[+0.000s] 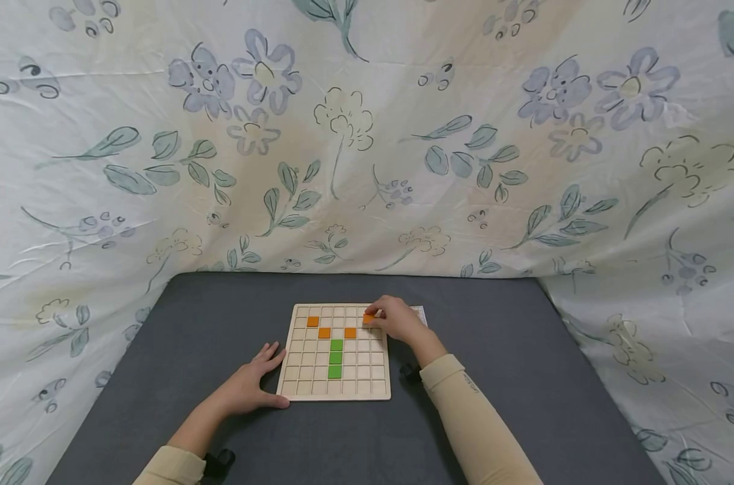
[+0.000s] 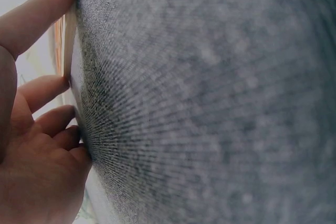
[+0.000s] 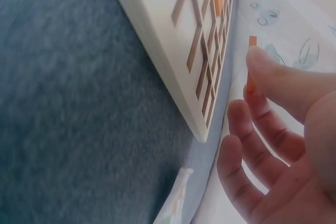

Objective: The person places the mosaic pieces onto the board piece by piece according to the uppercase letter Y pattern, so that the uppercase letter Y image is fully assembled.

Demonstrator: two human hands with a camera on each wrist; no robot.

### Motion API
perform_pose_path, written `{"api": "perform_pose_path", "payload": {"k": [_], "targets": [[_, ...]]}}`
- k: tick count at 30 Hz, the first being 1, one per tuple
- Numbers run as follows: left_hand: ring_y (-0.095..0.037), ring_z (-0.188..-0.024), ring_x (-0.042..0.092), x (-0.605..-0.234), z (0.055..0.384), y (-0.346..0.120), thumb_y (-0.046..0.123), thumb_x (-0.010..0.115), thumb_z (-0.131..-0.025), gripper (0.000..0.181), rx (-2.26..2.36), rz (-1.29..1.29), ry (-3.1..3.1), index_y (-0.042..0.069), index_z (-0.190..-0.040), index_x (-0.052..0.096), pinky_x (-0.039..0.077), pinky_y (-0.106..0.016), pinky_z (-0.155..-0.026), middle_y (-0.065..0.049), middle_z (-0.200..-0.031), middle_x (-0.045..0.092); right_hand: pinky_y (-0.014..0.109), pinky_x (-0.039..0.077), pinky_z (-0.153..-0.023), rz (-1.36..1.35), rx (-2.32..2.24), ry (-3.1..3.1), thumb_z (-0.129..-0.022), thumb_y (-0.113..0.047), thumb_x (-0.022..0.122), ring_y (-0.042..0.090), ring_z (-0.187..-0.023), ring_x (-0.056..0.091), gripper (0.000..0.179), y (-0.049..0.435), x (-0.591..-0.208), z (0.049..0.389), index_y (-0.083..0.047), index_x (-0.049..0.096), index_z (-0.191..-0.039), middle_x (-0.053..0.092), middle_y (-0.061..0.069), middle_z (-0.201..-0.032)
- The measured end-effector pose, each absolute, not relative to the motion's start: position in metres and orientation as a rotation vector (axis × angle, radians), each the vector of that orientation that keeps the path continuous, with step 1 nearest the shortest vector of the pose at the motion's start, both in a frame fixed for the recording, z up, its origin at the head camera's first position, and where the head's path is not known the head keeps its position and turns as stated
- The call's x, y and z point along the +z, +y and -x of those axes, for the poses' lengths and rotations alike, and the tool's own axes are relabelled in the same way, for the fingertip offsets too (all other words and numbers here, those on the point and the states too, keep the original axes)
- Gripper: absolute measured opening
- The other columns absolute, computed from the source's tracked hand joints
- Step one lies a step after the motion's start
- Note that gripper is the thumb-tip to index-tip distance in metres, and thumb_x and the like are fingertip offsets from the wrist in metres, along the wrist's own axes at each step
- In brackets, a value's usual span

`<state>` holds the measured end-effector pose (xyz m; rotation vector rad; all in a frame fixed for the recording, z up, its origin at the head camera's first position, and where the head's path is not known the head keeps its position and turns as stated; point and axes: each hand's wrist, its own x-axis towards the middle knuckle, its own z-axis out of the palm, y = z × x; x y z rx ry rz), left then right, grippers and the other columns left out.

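A pale wooden grid board [image 1: 306, 389] lies flat on the grey table. Set in its squares are several orange tiles [image 1: 313, 322] in the back rows and a column of three green tiles [image 1: 335, 358] in the middle. Over the board's back right corner, my right hand [image 1: 397, 319] pinches another orange tile [image 3: 252, 66] between thumb and index finger; the right wrist view has it held above the grid. My left hand [image 1: 248, 382] rests at the board's left edge, thumb at the front corner and fingers spread along the side.
A printed sheet [image 1: 420, 312] shows at the board's right side, partly hidden by the right hand and the board. Dark grey cloth [image 1: 494, 323] covers the table. Floral fabric [image 1: 367, 148] hangs behind and along both sides.
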<state>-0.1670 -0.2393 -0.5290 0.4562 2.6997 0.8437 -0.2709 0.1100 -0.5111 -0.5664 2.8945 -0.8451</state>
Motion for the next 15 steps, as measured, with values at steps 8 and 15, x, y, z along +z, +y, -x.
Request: {"api": "perform_pose_path", "payload": {"k": [8, 15], "targets": [[-0.043, -0.155, 0.009, -0.530, 0.170, -0.242, 0.051, 0.089, -0.070, 0.111, 0.846, -0.459, 2.696, 0.009, -0.158, 0.034, 0.022, -0.073, -0.112, -0.018, -0.168, 0.019, 0.032, 0.053, -0.077, 0.547, -0.852, 2.881, -0.093, -0.022, 0.075, 0.016, -0.091, 0.062, 0.025, 0.100, -0.512, 0.275, -0.014, 0.076, -0.117, 0.067, 0.003, -0.110], [-0.042, -0.155, 0.010, -0.533, 0.170, -0.243, 0.050, 0.089, -0.070, 0.111, 0.844, -0.459, 2.691, 0.010, -0.158, 0.035, 0.023, -0.074, -0.111, -0.017, -0.168, 0.020, 0.035, 0.054, -0.081, 0.530, -0.720, 2.922, -0.092, -0.022, 0.076, 0.017, -0.094, 0.064, 0.026, 0.093, -0.516, 0.276, -0.016, 0.076, -0.117, 0.070, 0.002, -0.109]]}}
